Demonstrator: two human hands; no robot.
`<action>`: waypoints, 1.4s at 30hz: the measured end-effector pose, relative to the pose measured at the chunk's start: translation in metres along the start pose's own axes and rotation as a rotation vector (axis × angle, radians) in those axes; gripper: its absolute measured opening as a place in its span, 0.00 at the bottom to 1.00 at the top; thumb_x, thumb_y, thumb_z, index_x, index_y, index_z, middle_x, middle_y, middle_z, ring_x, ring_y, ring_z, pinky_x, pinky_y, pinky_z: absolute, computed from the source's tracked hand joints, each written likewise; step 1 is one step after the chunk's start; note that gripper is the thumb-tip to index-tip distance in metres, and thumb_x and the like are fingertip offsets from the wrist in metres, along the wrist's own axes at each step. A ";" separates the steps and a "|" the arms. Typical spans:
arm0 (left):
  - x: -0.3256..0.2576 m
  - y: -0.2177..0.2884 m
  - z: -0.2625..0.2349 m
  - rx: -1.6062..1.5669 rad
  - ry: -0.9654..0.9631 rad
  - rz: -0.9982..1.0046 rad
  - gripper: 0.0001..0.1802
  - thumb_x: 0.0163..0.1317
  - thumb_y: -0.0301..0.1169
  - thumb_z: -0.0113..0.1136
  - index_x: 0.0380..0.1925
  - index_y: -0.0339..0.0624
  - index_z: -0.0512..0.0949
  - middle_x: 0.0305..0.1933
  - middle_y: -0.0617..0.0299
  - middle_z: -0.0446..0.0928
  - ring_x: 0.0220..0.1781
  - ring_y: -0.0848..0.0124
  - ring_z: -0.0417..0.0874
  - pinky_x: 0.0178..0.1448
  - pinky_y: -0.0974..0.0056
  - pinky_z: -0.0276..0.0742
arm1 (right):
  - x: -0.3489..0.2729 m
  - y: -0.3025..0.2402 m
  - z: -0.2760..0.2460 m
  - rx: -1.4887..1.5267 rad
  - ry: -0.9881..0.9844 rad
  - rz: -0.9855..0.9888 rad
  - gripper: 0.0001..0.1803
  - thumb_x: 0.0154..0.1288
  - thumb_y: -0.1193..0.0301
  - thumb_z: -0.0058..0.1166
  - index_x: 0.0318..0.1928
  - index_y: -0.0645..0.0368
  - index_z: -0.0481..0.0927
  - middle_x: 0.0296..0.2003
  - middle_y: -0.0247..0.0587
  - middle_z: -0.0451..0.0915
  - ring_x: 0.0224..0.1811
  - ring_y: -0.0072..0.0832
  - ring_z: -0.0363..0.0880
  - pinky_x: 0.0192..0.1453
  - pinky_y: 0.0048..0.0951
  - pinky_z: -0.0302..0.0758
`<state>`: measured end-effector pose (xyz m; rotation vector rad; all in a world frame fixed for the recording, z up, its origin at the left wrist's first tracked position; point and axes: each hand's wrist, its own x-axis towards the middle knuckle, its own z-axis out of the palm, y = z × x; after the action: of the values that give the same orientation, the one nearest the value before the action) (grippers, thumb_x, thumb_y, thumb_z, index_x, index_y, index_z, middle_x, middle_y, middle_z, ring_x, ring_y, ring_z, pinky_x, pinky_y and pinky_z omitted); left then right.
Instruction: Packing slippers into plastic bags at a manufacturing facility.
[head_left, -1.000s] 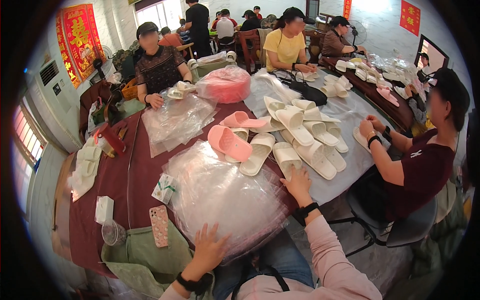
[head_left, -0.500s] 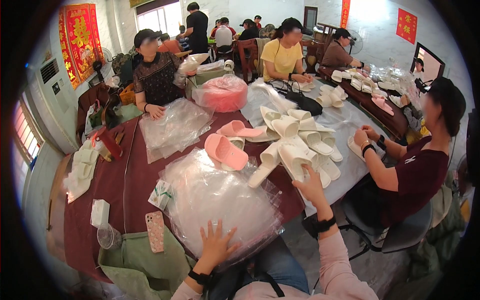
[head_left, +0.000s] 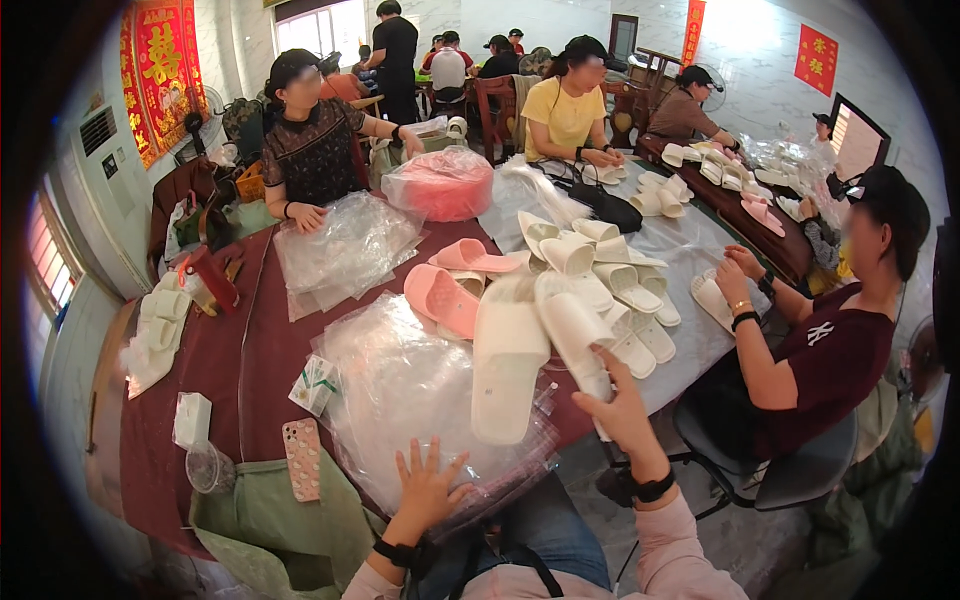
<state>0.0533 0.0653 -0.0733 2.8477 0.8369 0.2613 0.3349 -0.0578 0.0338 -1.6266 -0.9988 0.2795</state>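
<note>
A pair of white slippers (head_left: 511, 365) is held up in front of me, soles partly showing, with my right hand (head_left: 624, 412) closed on the right-hand one. My left hand (head_left: 428, 487) lies flat with fingers spread on a stack of clear plastic bags (head_left: 395, 380). Behind the held pair, a heap of white slippers (head_left: 630, 288) covers part of the table. Two pink slippers (head_left: 440, 300) sit against the heap's left side. My right thumb and fingertips are partly hidden by the slipper.
Left of the bags are a small white-green box (head_left: 314, 385), a phone in a patterned case (head_left: 301, 460), a white box (head_left: 192, 420) and a clear cup (head_left: 210, 470). Green cloth (head_left: 270, 520) hangs at the near edge. Co-workers sit across and at my right. A pink roll (head_left: 440, 190) stands farther back.
My right hand has lifted a pair of white slippers off the heap and drawn it nearer. My left hand stays on the bags. The co-worker across has reached one arm toward the pink roll.
</note>
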 end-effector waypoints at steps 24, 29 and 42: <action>0.002 0.000 -0.001 -0.045 -0.013 -0.008 0.32 0.54 0.55 0.58 0.59 0.63 0.70 0.69 0.44 0.53 0.71 0.37 0.45 0.67 0.31 0.35 | -0.011 0.102 0.059 -1.125 0.189 -0.010 0.28 0.51 0.57 0.61 0.53 0.52 0.75 0.58 0.61 0.64 0.57 0.54 0.64 0.55 0.52 0.64; -0.002 -0.003 -0.012 -0.081 0.031 0.029 0.27 0.54 0.49 0.61 0.54 0.57 0.75 0.66 0.45 0.60 0.69 0.41 0.52 0.68 0.37 0.43 | -0.002 0.110 0.082 -0.676 -0.101 -0.046 0.24 0.56 0.54 0.56 0.47 0.57 0.78 0.55 0.62 0.67 0.60 0.53 0.63 0.62 0.57 0.58; -0.012 -0.014 0.001 -0.023 0.032 0.027 0.28 0.55 0.44 0.60 0.56 0.48 0.72 0.62 0.54 0.67 0.66 0.52 0.62 0.66 0.45 0.55 | -0.013 0.046 0.044 0.008 -0.270 -0.181 0.21 0.58 0.71 0.56 0.53 0.64 0.74 0.60 0.53 0.65 0.63 0.47 0.62 0.65 0.39 0.60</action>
<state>0.0361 0.0698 -0.0784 2.8426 0.7966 0.3181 0.3192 -0.0365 -0.0253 -1.5048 -1.3392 0.3863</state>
